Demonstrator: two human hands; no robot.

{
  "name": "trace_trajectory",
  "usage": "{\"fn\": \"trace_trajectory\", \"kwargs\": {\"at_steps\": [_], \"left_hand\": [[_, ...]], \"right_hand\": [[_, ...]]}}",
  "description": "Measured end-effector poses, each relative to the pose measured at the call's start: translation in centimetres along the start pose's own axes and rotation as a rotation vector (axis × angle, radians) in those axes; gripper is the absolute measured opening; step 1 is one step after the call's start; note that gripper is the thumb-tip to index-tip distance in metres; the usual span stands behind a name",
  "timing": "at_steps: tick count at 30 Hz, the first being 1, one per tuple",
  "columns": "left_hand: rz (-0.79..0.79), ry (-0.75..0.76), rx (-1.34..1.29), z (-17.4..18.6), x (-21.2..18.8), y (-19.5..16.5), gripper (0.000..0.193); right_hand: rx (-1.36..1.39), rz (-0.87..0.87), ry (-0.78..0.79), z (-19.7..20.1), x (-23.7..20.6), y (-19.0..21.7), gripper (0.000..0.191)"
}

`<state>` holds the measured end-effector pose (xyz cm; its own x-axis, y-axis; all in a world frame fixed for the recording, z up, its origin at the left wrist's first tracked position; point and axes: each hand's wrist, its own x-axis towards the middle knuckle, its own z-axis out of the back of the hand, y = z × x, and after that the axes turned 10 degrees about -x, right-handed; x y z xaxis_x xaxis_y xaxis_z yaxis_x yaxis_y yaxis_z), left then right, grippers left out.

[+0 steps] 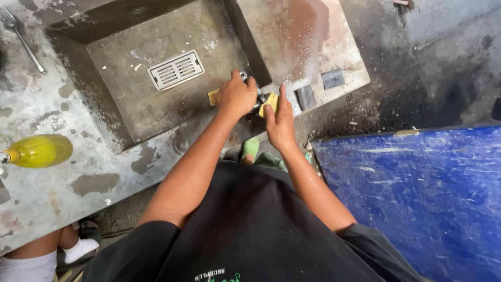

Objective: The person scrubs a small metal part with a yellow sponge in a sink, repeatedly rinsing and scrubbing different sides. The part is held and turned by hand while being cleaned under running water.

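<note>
My left hand (236,96) is closed around a small metal object (259,97) over the front rim of a concrete sink (120,104). My right hand (279,121) presses a yellow sponge (271,102) against that metal object. Another bit of yellow sponge (213,96) pokes out to the left of my left hand. Most of the metal object is hidden under my fingers, so I cannot tell what kind of object it is.
The sink has a white slotted drain grate (175,69). A fork (21,36) lies on the wet counter at far left, with a yellow-green bottle (39,151) below it. A blue board (417,193) stands at right. Another person's leg in a white sock (78,249) is at lower left.
</note>
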<state>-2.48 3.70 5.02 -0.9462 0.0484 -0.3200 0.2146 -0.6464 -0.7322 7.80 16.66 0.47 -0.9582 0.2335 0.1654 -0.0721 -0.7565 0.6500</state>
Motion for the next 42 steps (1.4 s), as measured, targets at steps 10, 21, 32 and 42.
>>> {"fn": "trace_trajectory", "kwargs": {"at_steps": [10, 21, 32, 42], "left_hand": [[0.003, 0.014, 0.032, 0.0, 0.2, 0.1, 0.056], [-0.003, 0.013, 0.059, -0.2, 0.3, 0.4, 0.051], [0.027, 0.034, 0.058, 0.4, 0.0, -0.4, 0.055], [0.024, 0.064, 0.052, 0.3, 0.1, -0.3, 0.054]], "right_hand": [[0.083, -0.015, 0.055, -0.5, -0.7, -1.6, 0.072], [0.318, -0.129, 0.239, -0.1, -0.5, -2.2, 0.073], [0.236, -0.081, 0.2, 0.9, -0.3, -1.0, 0.076], [0.275, -0.12, 0.268, 2.0, -0.4, -0.9, 0.079]]}}
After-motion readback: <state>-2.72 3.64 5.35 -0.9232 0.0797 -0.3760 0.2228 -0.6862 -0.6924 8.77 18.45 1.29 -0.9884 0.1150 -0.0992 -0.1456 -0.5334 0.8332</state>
